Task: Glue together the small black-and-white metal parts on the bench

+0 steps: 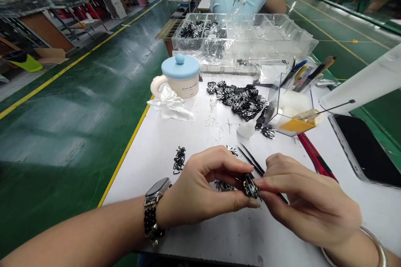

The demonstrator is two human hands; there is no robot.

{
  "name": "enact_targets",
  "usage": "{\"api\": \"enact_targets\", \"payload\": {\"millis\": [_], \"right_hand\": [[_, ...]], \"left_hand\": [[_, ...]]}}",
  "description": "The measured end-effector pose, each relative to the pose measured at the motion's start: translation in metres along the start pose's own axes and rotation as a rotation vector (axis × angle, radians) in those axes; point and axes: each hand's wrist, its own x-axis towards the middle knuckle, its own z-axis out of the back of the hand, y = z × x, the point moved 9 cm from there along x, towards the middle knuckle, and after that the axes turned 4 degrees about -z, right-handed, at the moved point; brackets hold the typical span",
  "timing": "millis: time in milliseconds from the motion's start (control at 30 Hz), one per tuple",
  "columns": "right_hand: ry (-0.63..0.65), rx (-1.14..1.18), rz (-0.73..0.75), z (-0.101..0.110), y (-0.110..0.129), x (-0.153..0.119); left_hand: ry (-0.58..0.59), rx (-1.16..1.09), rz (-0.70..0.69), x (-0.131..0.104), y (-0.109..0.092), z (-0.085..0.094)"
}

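My left hand pinches a small black part with shiny metal pieces between thumb and fingers. From the other side, the thumb and index finger of my right hand close on the same part. Black tweezers lie on the table, partly hidden behind my right hand. Under and behind my left hand, small metal pieces are scattered, partly covered. A little pile of curved black pieces lies to the left. Farther back spreads a heap of similar black and metal parts.
A lidded mug and crumpled tissue stand at the back left. At right are a clear pen holder, a white nozzle bottle, a red cutter and a phone. Behind, a divided clear tray; a person sits beyond.
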Motion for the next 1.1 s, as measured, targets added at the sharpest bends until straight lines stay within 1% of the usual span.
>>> {"api": "enact_targets", "payload": {"millis": [167, 400, 633, 800, 1100], "right_hand": [[-0.020, -0.011, 0.017, 0.001, 0.001, 0.000], [-0.029, 0.001, 0.025, 0.002, 0.002, -0.001], [-0.006, -0.003, 0.048, 0.003, 0.004, 0.002], [0.001, -0.005, 0.076, 0.003, 0.005, 0.002], [0.011, -0.004, 0.094, 0.005, 0.009, 0.005]], "left_hand": [[-0.001, -0.062, 0.024, 0.002, 0.004, -0.002], [0.001, -0.117, 0.144, 0.001, 0.011, -0.003], [0.017, -0.122, 0.211, -0.001, 0.020, -0.001], [0.035, -0.149, 0.233, -0.001, 0.023, -0.004], [0.100, -0.150, 0.219, -0.002, 0.022, -0.008]]}}
